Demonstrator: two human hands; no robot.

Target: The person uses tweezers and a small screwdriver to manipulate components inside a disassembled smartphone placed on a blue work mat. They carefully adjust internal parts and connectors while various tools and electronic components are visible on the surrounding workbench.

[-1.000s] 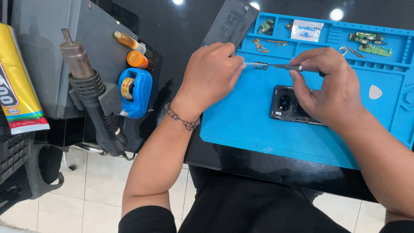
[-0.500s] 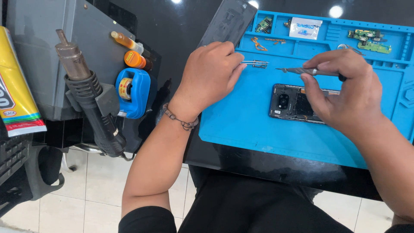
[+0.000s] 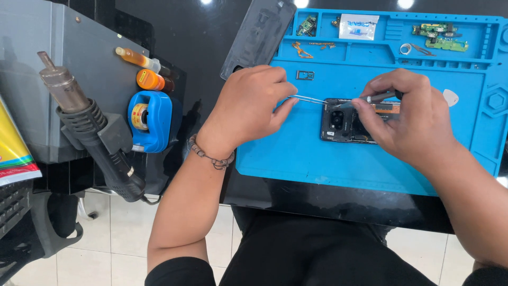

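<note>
An opened phone (image 3: 346, 127) lies back-up on the blue work mat (image 3: 328, 159), its camera block showing. My left hand (image 3: 248, 108) pinches thin metal tweezers (image 3: 309, 99) whose tips reach the phone's top left edge. My right hand (image 3: 410, 119) grips a slim screwdriver (image 3: 378, 97), its tip down on the phone's upper part. This hand covers the phone's right half.
The phone's dark back cover (image 3: 259, 34) lies at the mat's top left. Small boards (image 3: 439, 30), flex parts (image 3: 304, 50) and a white packet (image 3: 359, 26) fill the mat's top trays. A hot-air gun (image 3: 87, 127), blue tape holder (image 3: 153, 121) and orange bottles (image 3: 151, 79) stand at left.
My right hand has drawn in over the phone and set the screwdriver tip on it. The left hand's tweezers have come down to the phone's edge.
</note>
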